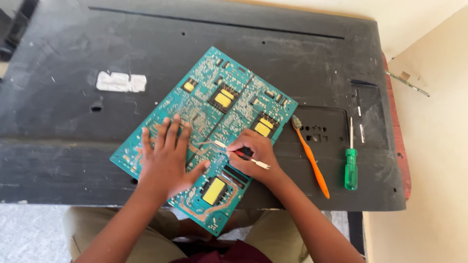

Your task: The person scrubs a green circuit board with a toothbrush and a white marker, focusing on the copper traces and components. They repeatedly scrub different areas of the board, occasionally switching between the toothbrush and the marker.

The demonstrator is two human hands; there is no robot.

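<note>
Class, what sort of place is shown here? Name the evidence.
Probably an informal electronics repair spot: a green circuit board lies on a large black panel, with a green-handled screwdriver and an orange toothbrush beside it.

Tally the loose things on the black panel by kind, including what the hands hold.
Green circuit board: 1, under the left hand
Thin white tool: 1, in the right hand
Orange toothbrush: 1
Green-handled screwdriver: 1
White patch: 1
Total: 5
</note>
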